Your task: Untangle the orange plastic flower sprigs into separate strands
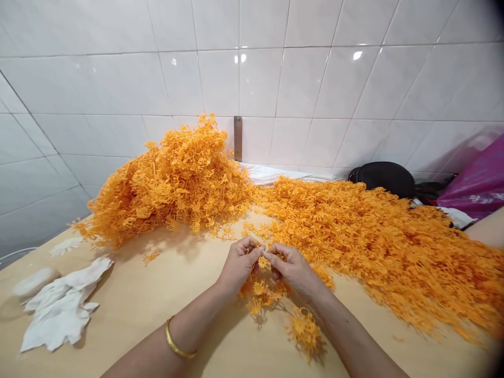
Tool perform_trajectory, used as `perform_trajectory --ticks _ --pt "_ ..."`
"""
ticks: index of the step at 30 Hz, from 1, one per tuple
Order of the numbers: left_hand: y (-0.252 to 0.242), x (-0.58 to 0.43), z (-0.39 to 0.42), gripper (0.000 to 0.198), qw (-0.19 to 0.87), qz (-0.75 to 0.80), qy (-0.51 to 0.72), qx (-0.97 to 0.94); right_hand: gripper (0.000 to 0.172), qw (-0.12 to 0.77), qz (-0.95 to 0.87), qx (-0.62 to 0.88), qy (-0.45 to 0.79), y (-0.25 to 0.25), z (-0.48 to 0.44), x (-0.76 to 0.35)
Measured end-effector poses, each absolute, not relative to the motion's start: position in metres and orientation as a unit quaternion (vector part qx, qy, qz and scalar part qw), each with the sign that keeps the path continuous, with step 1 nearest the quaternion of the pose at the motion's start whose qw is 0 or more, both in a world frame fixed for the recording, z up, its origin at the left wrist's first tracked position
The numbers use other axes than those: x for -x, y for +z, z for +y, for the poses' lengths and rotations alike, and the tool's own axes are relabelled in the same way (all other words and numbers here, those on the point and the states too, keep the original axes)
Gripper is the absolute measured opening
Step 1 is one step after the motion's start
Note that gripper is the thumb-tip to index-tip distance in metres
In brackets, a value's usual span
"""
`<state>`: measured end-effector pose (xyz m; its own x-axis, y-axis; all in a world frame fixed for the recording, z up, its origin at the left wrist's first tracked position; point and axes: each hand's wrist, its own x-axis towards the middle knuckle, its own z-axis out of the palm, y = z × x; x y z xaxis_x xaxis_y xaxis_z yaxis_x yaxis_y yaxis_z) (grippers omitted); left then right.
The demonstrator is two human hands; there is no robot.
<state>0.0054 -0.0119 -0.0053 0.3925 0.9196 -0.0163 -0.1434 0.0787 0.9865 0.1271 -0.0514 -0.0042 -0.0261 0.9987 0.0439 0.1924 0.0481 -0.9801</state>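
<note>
My left hand (239, 264) and my right hand (292, 269) meet at the table's middle, fingers pinched together on a small orange plastic flower piece (263, 262). More orange pieces (263, 295) hang and lie beneath my hands, and a small orange cluster (304, 329) rests by my right forearm. A gold bangle (177, 345) circles my left wrist. A tall heap of orange plastic sprigs (173, 184) rises behind at the left. A wide spread of the same orange pieces (394, 247) covers the table's right side.
White cloth gloves (61, 307) lie on the wooden table (157, 294) at the left, with a white flower piece (65, 245) beyond them. A black bag (384, 177) and a magenta plastic bag (478, 184) sit against the white tiled wall.
</note>
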Motion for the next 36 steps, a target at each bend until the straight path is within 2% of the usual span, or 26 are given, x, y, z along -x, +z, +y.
perform_trajectory --ticks 2,5,7,9,11,14,19,22,28,33,36 --pt "-0.005 -0.006 -0.012 0.028 0.620 0.376 0.393 -0.565 0.029 0.461 -0.582 0.557 0.372 -0.004 -0.051 -0.124" --pt "-0.007 -0.005 -0.012 0.031 0.612 0.365 0.386 -0.585 0.029 0.469 -0.608 0.616 0.175 0.000 -0.050 -0.131" --pt "-0.009 -0.002 -0.010 0.033 0.614 0.367 0.403 -0.570 0.029 0.483 -0.574 0.659 0.059 0.005 -0.048 -0.145" --pt "-0.011 0.001 -0.007 0.034 0.617 0.389 0.427 -0.534 0.029 0.494 -0.511 0.703 0.001 0.009 -0.046 -0.163" --pt "-0.012 0.001 -0.005 0.034 0.614 0.408 0.449 -0.505 0.026 0.487 -0.490 0.723 0.021 0.010 -0.045 -0.175" --pt "-0.013 -0.004 -0.005 0.033 0.590 0.428 0.454 -0.512 0.019 0.483 -0.521 0.689 0.147 0.008 -0.044 -0.172" --pt "-0.011 -0.012 -0.009 0.032 0.547 0.449 0.469 -0.529 0.030 0.495 -0.520 0.584 0.378 0.004 -0.049 -0.143" --pt "-0.011 -0.014 -0.011 0.031 0.549 0.432 0.473 -0.537 0.030 0.458 -0.552 0.551 0.426 0.002 -0.052 -0.130" --pt "-0.014 -0.016 -0.015 0.030 0.557 0.391 0.453 -0.576 0.029 0.483 -0.583 0.554 0.346 0.000 -0.049 -0.123" --pt "-0.015 -0.005 -0.010 0.030 0.557 0.392 0.430 -0.592 0.029 0.599 -0.431 0.656 0.158 0.009 -0.045 -0.169" --pt "-0.011 -0.001 -0.007 0.032 0.595 0.417 0.429 -0.537 0.024 0.492 -0.478 0.727 0.042 0.009 -0.049 -0.193"
